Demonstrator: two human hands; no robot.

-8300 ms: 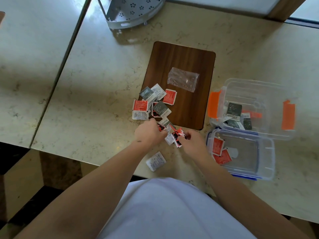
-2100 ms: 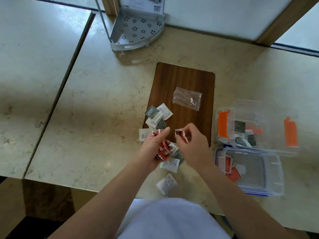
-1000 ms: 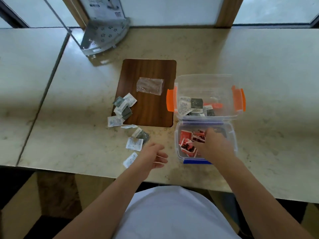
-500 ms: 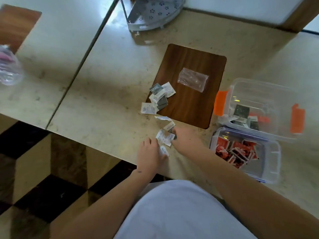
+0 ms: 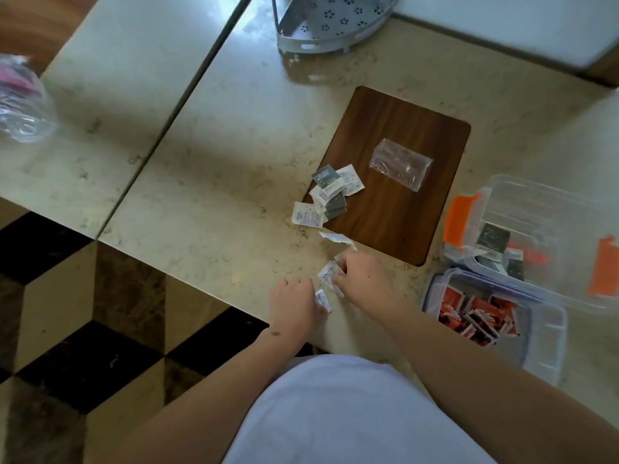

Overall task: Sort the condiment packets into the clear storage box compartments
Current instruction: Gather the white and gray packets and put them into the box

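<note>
Near the counter's front edge, my left hand [image 5: 293, 304] pinches a white packet [image 5: 322, 300] and my right hand [image 5: 363, 274] grips another white packet [image 5: 327, 272]. A loose white packet [image 5: 335, 236] lies just beyond them. Several grey and white packets [image 5: 330, 192] are piled at the left edge of the dark wooden board [image 5: 398, 209]. On the right, the near clear tray [image 5: 549, 333] holds several red packets [image 5: 475, 318]. The clear box with orange clips [image 5: 542, 209] behind it holds dark grey packets [image 5: 494, 237].
A clear plastic bag [image 5: 400, 164] lies on the board. A metal corner rack [image 5: 330, 20] stands at the back. A crumpled plastic bag [image 5: 21, 105] sits on the neighbouring table at far left. The counter's front edge runs just below my hands, with checkered floor beneath.
The red packets have gone from the pile into the near tray. My right hand came back from the tray to the white packets, and both hands have closed on white packets.
</note>
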